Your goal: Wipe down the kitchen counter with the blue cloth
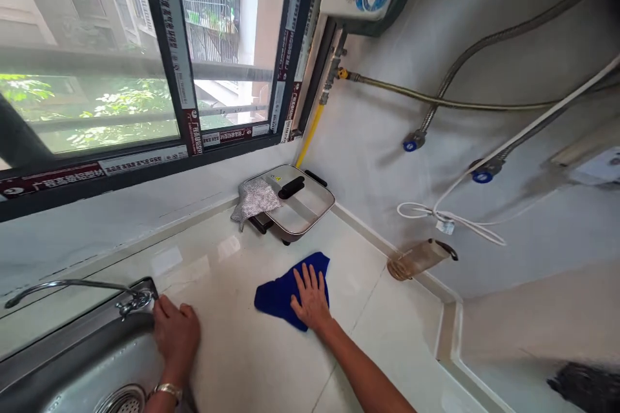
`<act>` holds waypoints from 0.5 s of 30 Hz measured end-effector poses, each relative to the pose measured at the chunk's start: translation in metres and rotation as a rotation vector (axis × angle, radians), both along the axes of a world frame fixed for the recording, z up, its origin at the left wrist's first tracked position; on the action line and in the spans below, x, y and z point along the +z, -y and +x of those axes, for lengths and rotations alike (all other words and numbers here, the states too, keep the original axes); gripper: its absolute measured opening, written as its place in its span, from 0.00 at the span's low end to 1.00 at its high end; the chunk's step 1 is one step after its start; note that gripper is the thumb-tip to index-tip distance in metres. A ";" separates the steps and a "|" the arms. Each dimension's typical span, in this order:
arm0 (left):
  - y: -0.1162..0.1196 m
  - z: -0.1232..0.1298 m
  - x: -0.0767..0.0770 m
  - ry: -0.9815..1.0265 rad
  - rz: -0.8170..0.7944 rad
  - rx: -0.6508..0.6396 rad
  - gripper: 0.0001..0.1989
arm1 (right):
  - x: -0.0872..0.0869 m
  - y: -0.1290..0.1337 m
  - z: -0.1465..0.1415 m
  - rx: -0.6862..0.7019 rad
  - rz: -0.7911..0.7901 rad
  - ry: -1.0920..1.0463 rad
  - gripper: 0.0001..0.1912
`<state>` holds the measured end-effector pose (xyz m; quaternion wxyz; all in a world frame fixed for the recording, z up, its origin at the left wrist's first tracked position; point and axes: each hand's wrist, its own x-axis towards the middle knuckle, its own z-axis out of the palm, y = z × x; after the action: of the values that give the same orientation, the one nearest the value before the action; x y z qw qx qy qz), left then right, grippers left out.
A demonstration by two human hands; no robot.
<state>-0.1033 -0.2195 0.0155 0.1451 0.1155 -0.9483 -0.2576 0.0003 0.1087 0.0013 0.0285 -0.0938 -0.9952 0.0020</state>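
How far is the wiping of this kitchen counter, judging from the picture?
Done: the counter looks bare and shiny around the hands, though no dirt shows anywhere to compare. In hand: the right hand presses flat on the blue cloth, while the left hand rests on the sink edge near the tap. Left: probably the corner by the lidded pan and the jar.

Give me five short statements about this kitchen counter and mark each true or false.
1. The right hand lies flat on a blue cloth. True.
2. The left hand holds the jug. False: it rests on the sink edge by the tap.
3. A grey cloth lies on the electric pan. True.
4. The clear jug stands upright. False: it lies on its side by the wall.
5. The blue cloth sits in the sink. False: it is on the counter.
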 end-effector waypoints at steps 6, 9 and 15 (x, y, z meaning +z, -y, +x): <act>0.001 0.000 -0.002 -0.068 0.032 0.014 0.33 | -0.007 0.044 0.060 -0.010 -0.052 -0.060 0.41; 0.000 0.000 0.001 -0.080 0.050 0.029 0.32 | -0.006 0.060 0.090 -0.023 -0.082 -0.068 0.41; -0.001 -0.002 0.004 -0.086 0.056 0.032 0.33 | -0.002 0.081 0.149 -0.105 -0.121 -0.070 0.40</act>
<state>-0.1055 -0.2181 0.0198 0.1865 0.1237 -0.9316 -0.2865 0.1489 0.0282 -0.0007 0.0578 -0.1472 -0.9853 0.0639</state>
